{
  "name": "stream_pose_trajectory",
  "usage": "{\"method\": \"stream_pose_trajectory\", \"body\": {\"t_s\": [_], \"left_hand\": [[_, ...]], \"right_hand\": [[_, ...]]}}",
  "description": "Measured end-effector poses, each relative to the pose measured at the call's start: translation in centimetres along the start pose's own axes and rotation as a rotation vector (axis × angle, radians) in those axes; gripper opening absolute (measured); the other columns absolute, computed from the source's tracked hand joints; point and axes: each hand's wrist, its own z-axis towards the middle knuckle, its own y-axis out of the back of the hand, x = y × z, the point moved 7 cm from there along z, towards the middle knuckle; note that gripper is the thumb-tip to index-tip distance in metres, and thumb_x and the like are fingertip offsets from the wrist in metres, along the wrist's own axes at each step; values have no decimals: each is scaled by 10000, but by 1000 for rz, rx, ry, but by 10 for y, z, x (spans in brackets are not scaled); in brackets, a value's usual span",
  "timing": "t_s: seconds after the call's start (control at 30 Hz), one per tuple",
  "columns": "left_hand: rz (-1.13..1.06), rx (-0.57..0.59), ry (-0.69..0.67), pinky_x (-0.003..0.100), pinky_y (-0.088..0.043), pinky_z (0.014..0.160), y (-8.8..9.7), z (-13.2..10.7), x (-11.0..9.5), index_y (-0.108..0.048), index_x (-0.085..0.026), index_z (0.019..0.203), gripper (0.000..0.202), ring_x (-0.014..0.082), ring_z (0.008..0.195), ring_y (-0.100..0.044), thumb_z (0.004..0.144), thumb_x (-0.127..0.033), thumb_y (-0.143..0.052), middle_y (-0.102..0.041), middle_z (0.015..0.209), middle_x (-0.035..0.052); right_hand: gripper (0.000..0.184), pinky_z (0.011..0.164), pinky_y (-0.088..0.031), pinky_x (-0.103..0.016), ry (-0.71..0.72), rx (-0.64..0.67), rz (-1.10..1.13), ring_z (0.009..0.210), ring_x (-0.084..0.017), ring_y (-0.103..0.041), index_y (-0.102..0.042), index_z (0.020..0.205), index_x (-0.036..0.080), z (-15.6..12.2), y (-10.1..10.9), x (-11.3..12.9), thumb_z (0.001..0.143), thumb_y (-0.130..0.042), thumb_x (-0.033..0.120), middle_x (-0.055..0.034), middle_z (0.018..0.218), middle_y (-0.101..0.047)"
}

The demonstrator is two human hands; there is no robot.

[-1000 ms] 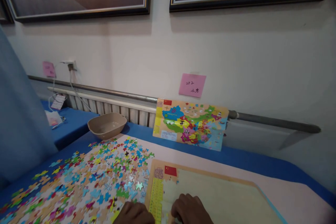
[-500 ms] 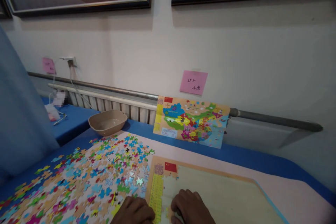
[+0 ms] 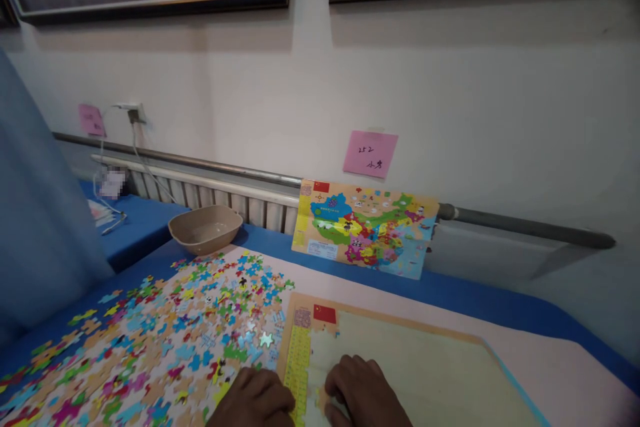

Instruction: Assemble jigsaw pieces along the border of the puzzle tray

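Note:
The puzzle board (image 3: 425,367) lies in front of me, with a tan border, a yellow strip of fitted pieces (image 3: 299,363) down its left side and a red flag section (image 3: 325,314) at the top left corner. My left hand (image 3: 256,395) rests over the board's left edge, fingers curled together; anything beneath them is hidden. Above the bare part beside the yellow strip, my right hand (image 3: 365,388) is bent in a pinch, with a small tan and yellow puzzle piece (image 3: 321,397) at its fingertips. Loose puzzle pieces (image 3: 165,353) spread widely to the left.
A beige plastic basin (image 3: 206,230) stands behind the loose pieces. The printed map sheet (image 3: 367,230) leans against the wall pipe. Pink paper (image 3: 570,373) covers part of the blue table (image 3: 530,307). At the left hangs a blue curtain (image 3: 45,213).
Both hands stay at nearly the same spots, the left shifted very slightly. The camera view has moved a little, so the scene sits slightly higher.

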Motion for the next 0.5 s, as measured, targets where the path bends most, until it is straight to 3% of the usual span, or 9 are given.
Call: {"method": "stream_pose_trajectory", "body": {"t_s": [0.1, 0.17, 0.33, 0.5], "left_hand": [[-72, -18, 88, 353, -343, 721, 9, 4, -5, -625, -213, 828, 263, 160, 848, -594, 1079, -254, -559, -710, 893, -30], [-119, 31, 157, 363, -351, 765, 14, 8, -7, -643, -216, 862, 220, 174, 885, -600, 1054, -183, -541, -717, 938, -18], [-186, 228, 238, 361, -378, 799, 22, 16, -12, -654, -217, 883, 195, 187, 913, -606, 1019, -123, -550, -721, 966, -6], [-223, 258, 284, 375, -385, 844, 27, 17, -12, -660, -212, 931, 174, 203, 993, -603, 1032, -132, -543, -722, 1050, -4]], "right_hand": [[237, 846, -329, -380, 6, -72, 31, 900, -237, -563, -610, 910, 203, -3, 7, 7, 792, -668, 6, -9, 935, -642], [220, 855, -333, -374, -4, -110, 61, 904, -229, -558, -615, 910, 208, -5, 13, 11, 830, -678, 13, -2, 932, -638], [224, 838, -335, -359, -24, -96, 102, 890, -217, -540, -622, 891, 204, -8, 18, 15, 830, -716, 10, 7, 921, -633], [212, 854, -327, -364, -25, -84, 104, 900, -215, -540, -631, 898, 205, -8, 19, 15, 844, -744, 33, 11, 930, -640]]}}
